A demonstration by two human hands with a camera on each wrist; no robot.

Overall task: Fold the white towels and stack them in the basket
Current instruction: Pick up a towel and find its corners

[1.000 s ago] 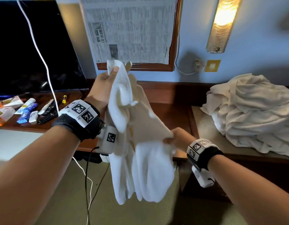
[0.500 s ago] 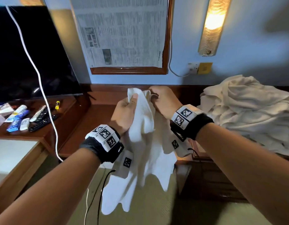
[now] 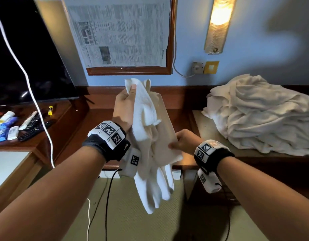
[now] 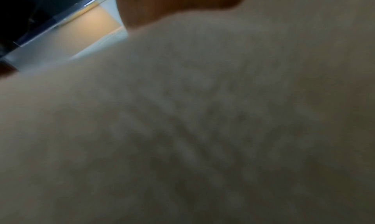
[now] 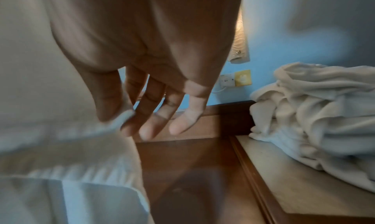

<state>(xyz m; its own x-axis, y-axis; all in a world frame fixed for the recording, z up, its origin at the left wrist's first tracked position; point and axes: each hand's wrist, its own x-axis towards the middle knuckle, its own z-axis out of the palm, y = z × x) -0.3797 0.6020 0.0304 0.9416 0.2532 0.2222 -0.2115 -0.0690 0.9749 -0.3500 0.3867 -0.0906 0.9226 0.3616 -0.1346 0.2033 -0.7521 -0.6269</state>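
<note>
Left wrist view: nearly all blurred towel [image 4: 202, 123], fingers hidden behind it. Right hand [image 5: 146, 54] motion-smeared; can't tell if thumb & forefinger really nip the towel edge. Heap of towels [image 3: 265, 117] at the table's right edge runs off frame. Bits by the TV [image 3: 28, 54] too small to read. No basket seen.

- The towel [image 3: 155, 136] hangs in mid-air between the two hands, above the carpet [image 3: 167, 220].
- The left hand [image 3: 123, 108] is up at its top corner; the right hand [image 3: 185, 141] is lower, at its right edge.
- A heap of towels [image 3: 261, 117] lies on the side table [image 3: 207, 136] to the right.
- The TV [image 3: 25, 54] stands on the desk [image 3: 63, 122] to the left, with a remote [image 3: 34, 130] before it.
- A framed newspaper [image 3: 122, 32] hangs on the wall behind.
</note>
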